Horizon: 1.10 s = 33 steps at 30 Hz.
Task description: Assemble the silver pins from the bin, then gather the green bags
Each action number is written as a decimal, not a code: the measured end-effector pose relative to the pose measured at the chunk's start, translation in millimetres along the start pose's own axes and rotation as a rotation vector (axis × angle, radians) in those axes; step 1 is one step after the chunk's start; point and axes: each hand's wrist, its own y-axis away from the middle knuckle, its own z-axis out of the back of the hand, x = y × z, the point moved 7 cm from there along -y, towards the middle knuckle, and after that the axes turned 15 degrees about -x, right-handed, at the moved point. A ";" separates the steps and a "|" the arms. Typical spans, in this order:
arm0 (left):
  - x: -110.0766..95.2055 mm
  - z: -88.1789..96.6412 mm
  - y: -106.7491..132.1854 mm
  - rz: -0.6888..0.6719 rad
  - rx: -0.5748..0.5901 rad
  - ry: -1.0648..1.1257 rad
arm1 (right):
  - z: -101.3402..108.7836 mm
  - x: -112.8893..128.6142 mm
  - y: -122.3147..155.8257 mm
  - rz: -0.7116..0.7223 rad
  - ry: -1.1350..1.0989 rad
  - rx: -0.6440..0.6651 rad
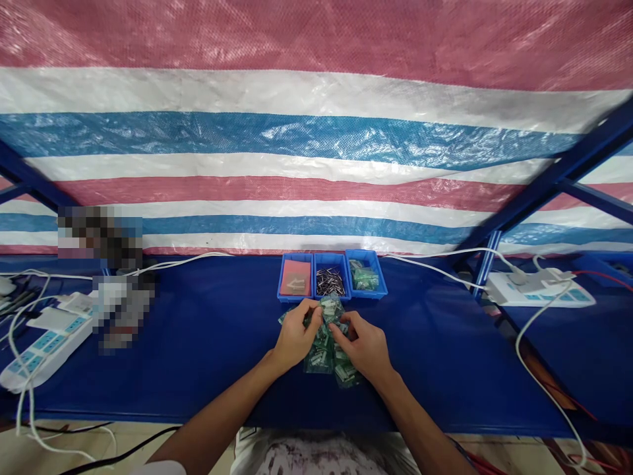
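Note:
Small clear, green-tinted plastic bags [319, 357] with pale metal-looking parts inside lie in a loose pile on the blue table. My left hand [295, 335] is closed, thumb and fingers pinching the edge of one plastic bag [331, 306] at the top of the pile. From the other side my right hand [366, 346] curls in, its thumb and forefinger at the lower right of that same bag. Part of the pile is hidden beneath both hands.
Behind the pile stand three blue bins: one with a pink packet [293, 272], one with metal screw-like pieces [330, 282], one with green-tinted bags [364, 276]. White power strips [49, 349] with cables lie at left and right [544, 290]. Striped sheeting [316, 142] hangs behind.

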 end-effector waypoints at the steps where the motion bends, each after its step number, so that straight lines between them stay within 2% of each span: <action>1: 0.3 -0.1 0.0 0.003 0.001 0.001 | 0.2 0.3 -0.2 0.003 0.001 -0.003; 33: 9.9 -0.9 1.9 0.059 0.028 0.037 | 2.9 -3.9 -3.0 -0.031 0.022 -0.004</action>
